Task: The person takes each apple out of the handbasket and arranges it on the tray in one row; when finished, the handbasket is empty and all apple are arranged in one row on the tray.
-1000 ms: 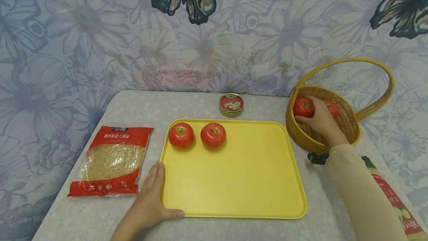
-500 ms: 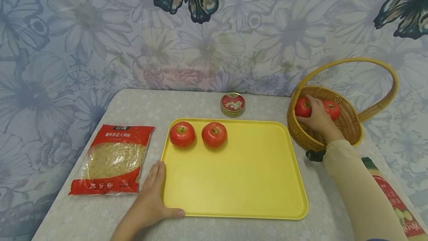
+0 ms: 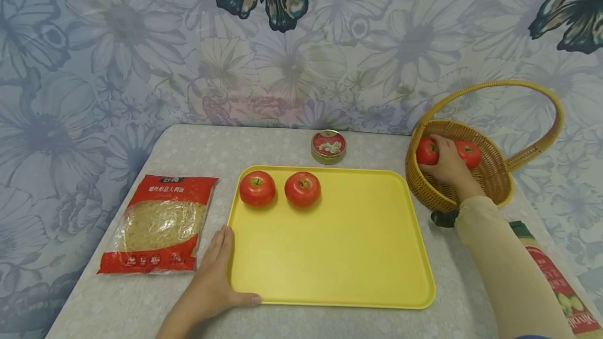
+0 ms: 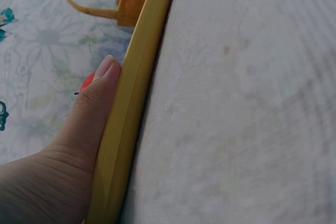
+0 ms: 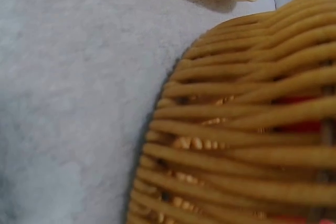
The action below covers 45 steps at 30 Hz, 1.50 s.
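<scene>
My left hand (image 3: 213,277) rests at the near-left corner of a yellow tray (image 3: 348,245), fingers straight along its left side and thumb along its front edge. In the left wrist view the thumb (image 4: 86,111) lies against the tray's rim (image 4: 126,108). Two red apples, a left one (image 3: 257,189) and a right one (image 3: 303,190), sit at the tray's far left. My right hand (image 3: 449,164) reaches into a wicker basket (image 3: 426,190) and grips a red apple (image 3: 426,151). Another apple (image 3: 468,154) lies right beside that hand. The right wrist view shows mostly the basket's woven side (image 5: 247,129).
A red bag of pasta (image 3: 160,224) lies left of the tray. Behind the tray stands a round tin (image 3: 328,147). The basket's tall handle (image 3: 532,87) arches over its opening. A red and green package (image 3: 556,281) lies at the right, partly behind the sleeve (image 3: 509,266).
The right hand has shifted slightly within the basket, and its fingers have settled around the left apple there. The left hand stays at the tray's corner. The whole view has shifted slightly.
</scene>
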Motion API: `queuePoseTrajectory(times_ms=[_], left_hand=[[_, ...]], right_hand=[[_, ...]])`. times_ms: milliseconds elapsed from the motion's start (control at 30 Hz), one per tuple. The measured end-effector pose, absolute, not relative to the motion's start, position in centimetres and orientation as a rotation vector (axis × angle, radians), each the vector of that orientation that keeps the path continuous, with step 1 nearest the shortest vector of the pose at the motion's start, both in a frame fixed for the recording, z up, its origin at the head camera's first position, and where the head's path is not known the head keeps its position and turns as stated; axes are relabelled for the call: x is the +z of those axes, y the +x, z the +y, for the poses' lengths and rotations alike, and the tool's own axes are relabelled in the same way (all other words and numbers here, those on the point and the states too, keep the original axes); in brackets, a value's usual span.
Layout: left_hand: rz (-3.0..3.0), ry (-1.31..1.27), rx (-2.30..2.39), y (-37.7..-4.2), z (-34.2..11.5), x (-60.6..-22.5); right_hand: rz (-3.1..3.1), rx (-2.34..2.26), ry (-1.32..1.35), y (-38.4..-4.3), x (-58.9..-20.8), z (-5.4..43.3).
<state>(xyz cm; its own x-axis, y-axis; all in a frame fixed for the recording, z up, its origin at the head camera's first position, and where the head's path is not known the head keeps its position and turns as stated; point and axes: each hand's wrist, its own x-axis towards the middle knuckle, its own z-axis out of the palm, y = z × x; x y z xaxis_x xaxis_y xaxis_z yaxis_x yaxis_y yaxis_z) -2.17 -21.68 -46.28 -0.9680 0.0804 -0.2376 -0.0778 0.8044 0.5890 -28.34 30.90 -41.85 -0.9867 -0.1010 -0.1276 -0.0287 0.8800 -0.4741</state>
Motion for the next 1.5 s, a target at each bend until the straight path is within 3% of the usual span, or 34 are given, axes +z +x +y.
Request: queuePoseTrajectory(times_ms=[667, 1000, 1500], left_hand=[[2.722, -0.015, 0.919, -2.2, -21.5, -46.0], [2.721, -0.018, 0.899, -2.3, -21.7, -46.2], [2.742, -0.011, 0.892, -2.3, -21.7, -46.4]], right_hand=[[3.157, -0.788, -0.060, -22.8, -37.3, 30.0], [3.247, -0.836, -0.248, -19.5, -34.3, 26.4], [3.112, -0.810, -0.500, -18.3, -37.1, 20.0]])
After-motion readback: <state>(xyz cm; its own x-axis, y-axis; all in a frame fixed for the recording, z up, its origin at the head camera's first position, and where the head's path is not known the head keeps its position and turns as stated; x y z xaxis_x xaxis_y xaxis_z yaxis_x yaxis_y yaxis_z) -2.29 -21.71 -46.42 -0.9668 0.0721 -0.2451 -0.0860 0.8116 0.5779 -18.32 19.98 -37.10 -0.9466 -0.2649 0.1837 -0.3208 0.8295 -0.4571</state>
